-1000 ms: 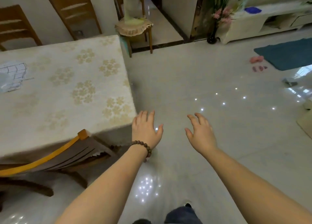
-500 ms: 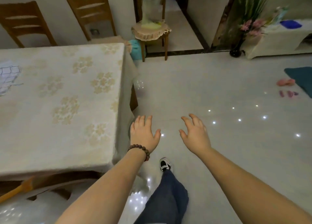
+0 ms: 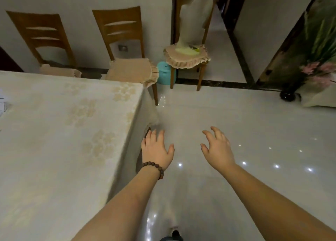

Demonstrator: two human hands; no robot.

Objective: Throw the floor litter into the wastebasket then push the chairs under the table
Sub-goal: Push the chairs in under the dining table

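A table (image 3: 60,135) under a cream flowered cloth fills the left. Behind its far edge stand two wooden chairs: one (image 3: 45,42) at the left and one (image 3: 123,46) near the table's far right corner, both pulled back toward the wall. A third chair (image 3: 189,57) with a frilled cushion stands apart by the doorway and carries a covered fan (image 3: 195,20). A teal wastebasket (image 3: 164,74) sits on the floor between the second and third chairs. My left hand (image 3: 156,150), with a bead bracelet, hovers beside the table's right edge, fingers straight, empty. My right hand (image 3: 217,150) is spread and empty over the floor.
Glossy light floor tiles (image 3: 236,122) stretch ahead to the right. A dark vase with pink flowers (image 3: 289,95) stands at the right by a white cabinet. A doorway opens behind the third chair. My shoe (image 3: 174,235) shows at the bottom.
I have walked forward along the table's right side; the far chairs and the teal wastebasket are nearer. The yellow-edged chair at the near side has dropped out of view. Both hands stay empty.
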